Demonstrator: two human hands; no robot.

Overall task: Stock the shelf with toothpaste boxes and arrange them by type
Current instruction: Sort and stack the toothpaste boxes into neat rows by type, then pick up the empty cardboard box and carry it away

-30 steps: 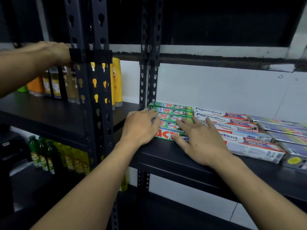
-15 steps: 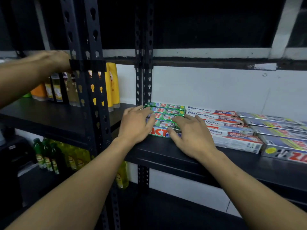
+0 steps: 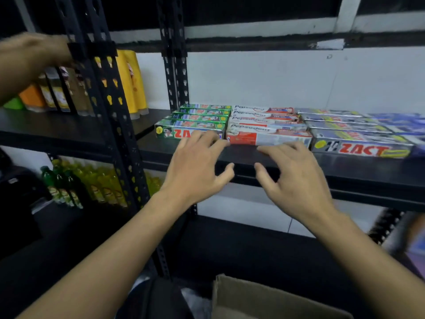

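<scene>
Several green Zact toothpaste boxes [image 3: 195,122] lie in a row at the left of the black shelf [image 3: 253,157]. Beside them lie white-and-red Pepsodent boxes [image 3: 266,125], then silver Zact boxes [image 3: 354,139], and blue boxes [image 3: 400,123] at the far right. My left hand [image 3: 197,166] hovers in front of the green boxes with fingers spread, holding nothing. My right hand [image 3: 296,171] hovers in front of the Pepsodent boxes, fingers spread and empty.
Another person's arm [image 3: 27,58] reaches onto the left shelf among bottles [image 3: 59,88] and yellow pouches [image 3: 131,81]. A black perforated upright [image 3: 108,100] stands at left. Yellow and green bottles [image 3: 87,185] fill the shelf below. A cardboard box [image 3: 264,300] sits low in front.
Both my hands have drawn back off the green boxes toward the shelf's front edge and now touch nothing. The view has dropped and shifted right, revealing the cardboard box.
</scene>
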